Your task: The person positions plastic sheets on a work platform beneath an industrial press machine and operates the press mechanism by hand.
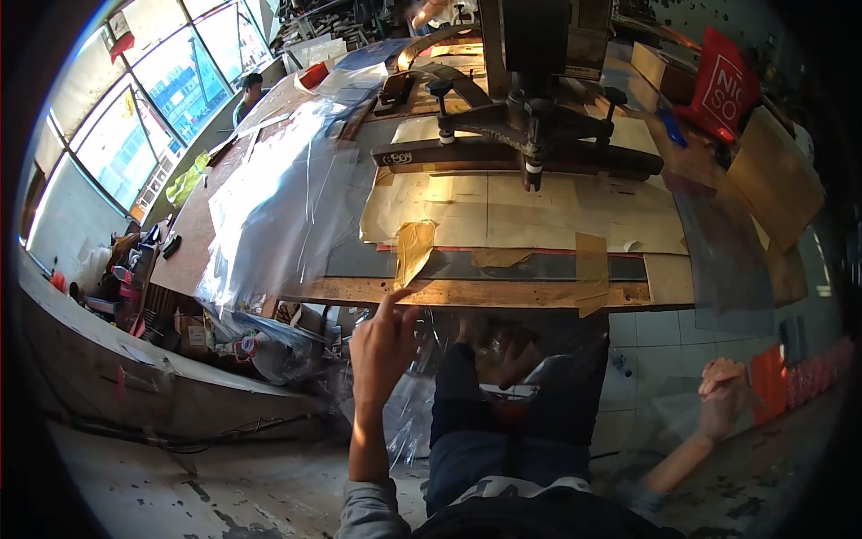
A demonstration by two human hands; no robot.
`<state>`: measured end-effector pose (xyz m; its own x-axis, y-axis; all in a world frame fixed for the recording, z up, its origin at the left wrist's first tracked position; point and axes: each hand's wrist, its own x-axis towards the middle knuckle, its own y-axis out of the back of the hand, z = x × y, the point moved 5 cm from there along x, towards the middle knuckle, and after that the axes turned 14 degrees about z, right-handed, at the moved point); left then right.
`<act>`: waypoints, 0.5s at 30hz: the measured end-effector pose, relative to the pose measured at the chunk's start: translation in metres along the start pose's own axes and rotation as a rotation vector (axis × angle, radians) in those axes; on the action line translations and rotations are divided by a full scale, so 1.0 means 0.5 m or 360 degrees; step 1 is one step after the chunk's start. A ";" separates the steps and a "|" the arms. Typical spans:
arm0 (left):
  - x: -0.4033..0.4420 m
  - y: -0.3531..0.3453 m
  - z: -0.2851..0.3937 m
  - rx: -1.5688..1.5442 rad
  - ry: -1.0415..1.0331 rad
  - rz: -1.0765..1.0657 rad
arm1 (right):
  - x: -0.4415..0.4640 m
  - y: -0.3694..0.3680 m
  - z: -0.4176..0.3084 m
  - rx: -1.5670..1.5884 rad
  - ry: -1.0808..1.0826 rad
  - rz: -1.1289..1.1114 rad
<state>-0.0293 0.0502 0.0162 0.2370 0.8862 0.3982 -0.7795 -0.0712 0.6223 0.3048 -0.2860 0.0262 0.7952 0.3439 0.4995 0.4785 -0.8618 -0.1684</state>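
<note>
My left hand (384,349) is at the front edge of the worktable, its fingertips closed on the lower end of a yellowish strip of adhesive tape (415,251). The strip is partly lifted, and its upper end lies over a pale board (521,211). Below the board run a dark grey strip and a wooden front rail (503,292). A second tape strip (592,269) crosses the rail farther right. Off to the right, away from the table, my right hand (723,391) has curled fingers beside an orange piece (769,384). What it holds, if anything, I cannot make out.
A dark metal press head with a crossbar (516,160) hangs over the board. Clear plastic sheets (278,198) cover the table's left side. A red bag (723,85) and cardboard (777,180) are at right. Another person (249,94) is by the windows.
</note>
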 end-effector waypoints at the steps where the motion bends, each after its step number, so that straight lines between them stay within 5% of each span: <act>1: 0.024 0.010 0.009 0.0132 -0.0097 0.0055 | 0.000 0.003 0.010 0.0080 -0.0077 0.0051; 4: 0.135 0.063 -0.003 0.0370 -0.0362 0.0244 | 0.003 -0.019 -0.005 0.0060 -0.0014 -0.0048; 6: 0.218 0.133 -0.025 0.0096 0.0019 0.0118 | 0.000 0.001 -0.001 -0.0139 0.0006 0.0077; 15: 0.520 0.423 -0.459 0.0297 0.0275 0.0283 | -0.016 -0.022 0.033 -0.0471 -0.0194 0.0084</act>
<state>-0.2656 0.3705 0.0969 -0.0080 0.9159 0.4013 -0.6762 -0.3006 0.6726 0.2994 -0.2733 0.0099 0.8632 0.3224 0.3884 0.3205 -0.9445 0.0718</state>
